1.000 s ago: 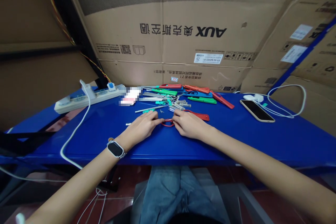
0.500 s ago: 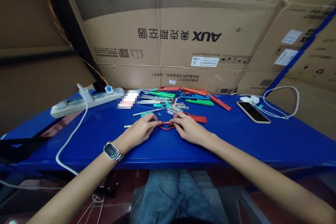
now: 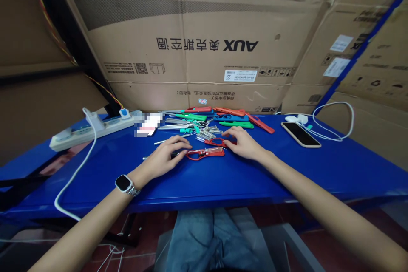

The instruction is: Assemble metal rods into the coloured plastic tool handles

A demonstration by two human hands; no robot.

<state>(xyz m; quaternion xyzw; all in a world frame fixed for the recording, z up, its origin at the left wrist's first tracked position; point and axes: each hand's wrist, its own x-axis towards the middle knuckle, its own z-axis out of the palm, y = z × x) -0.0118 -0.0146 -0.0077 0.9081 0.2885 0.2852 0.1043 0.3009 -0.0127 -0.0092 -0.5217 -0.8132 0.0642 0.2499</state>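
Note:
A red lighter shell half [image 3: 198, 157] lies on the blue table between my hands, its loop end to the left. Thin wires and a clear fuel tank [image 3: 214, 150] sit inside it. My left hand [image 3: 167, 156] is beside the loop end, fingers and thumb apart, nothing seen in its grasp. A metal tube [image 3: 146, 158] shows partly from under that hand. My right hand [image 3: 244, 142] hovers at or touches the right end of a second red shell half [image 3: 214, 141], fingers apart and partly covering it. Contact there is hard to tell.
Behind lie metal tubes [image 3: 174, 127], several clear tanks [image 3: 207, 133], and green [image 3: 237, 125], blue [image 3: 231, 117] and orange [image 3: 229, 111] lighter shells. A phone [image 3: 301, 134] with a white cable is right; a power strip [image 3: 95, 129] is left. Cardboard [image 3: 204, 17] walls the back.
My hands have come apart and let go of the red shell half, which now lies exposed on the table. My right hand has moved over to the second shell half. The camera view has shifted slightly.

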